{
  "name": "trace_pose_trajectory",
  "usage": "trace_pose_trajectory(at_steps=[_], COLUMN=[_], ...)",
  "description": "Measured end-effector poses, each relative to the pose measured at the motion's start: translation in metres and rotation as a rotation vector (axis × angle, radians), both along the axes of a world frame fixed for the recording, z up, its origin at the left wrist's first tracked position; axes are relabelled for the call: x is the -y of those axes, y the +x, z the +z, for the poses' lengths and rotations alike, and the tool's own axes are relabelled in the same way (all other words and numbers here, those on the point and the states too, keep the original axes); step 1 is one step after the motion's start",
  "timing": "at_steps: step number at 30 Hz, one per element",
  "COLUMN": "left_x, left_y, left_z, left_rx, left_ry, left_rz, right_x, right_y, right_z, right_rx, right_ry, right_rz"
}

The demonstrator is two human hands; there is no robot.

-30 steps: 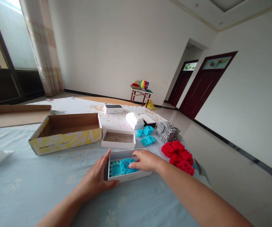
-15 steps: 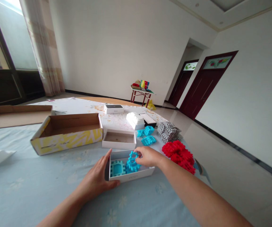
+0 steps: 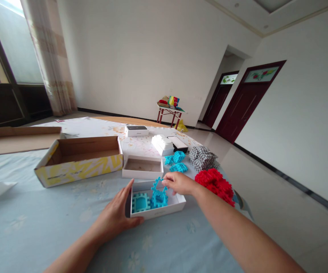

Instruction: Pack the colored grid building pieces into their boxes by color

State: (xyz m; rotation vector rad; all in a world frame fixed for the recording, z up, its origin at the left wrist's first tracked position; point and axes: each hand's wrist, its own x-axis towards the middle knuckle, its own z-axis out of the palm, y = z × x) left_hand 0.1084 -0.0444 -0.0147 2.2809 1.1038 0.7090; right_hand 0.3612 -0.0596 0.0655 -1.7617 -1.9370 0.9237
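Note:
A small white box (image 3: 173, 205) lies on the light blue cloth in front of me. My left hand (image 3: 116, 214) rests flat against the box's left end, fingers together. My right hand (image 3: 178, 182) pinches a cyan toothed plastic tile (image 3: 157, 185) and holds it tilted above the box. Two more cyan tiles (image 3: 149, 200) lie inside the box. Loose cyan tiles (image 3: 176, 162) sit behind my right hand.
An empty white box (image 3: 142, 167) and a yellow-patterned cardboard box (image 3: 80, 158) stand behind. Piles of red tiles (image 3: 217, 185), grey tiles (image 3: 202, 158) and white tiles (image 3: 161, 143) lie at the right. A phone box (image 3: 136, 131) is further back. The table's edge runs at the right.
My right hand went from pressing on the cyan tiles in the box to lifting one up and back, tilted on edge. My left hand stayed on the box.

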Motion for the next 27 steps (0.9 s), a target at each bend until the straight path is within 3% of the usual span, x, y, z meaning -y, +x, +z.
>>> trace_pose_trajectory(at_steps=[5,8,11,16,22,27], left_x=[-0.001,-0.002,-0.001,-0.002,-0.003,-0.001], left_y=[0.0,0.001,0.0,0.0,-0.001,-0.001], left_z=[0.0,0.0,0.001,0.0,-0.004,0.0], left_rx=[-0.003,0.006,0.004,-0.001,0.035,-0.008], left_ry=[0.001,0.013,0.005,0.006,0.043,0.014], left_rz=[0.005,0.007,0.008,-0.001,-0.014,-0.006], right_x=[0.0,0.003,0.007,0.011,0.014,0.004], right_y=[0.004,-0.002,-0.008,-0.011,-0.023,-0.003], right_z=[0.01,0.008,0.007,0.006,-0.007,0.005], right_rx=[0.172,0.319,0.367,0.466,0.344,0.261], right_ry=[-0.059,0.074,0.192,0.12,0.146,0.202], right_rz=[0.157,0.265,0.201,0.143,0.172,0.109])
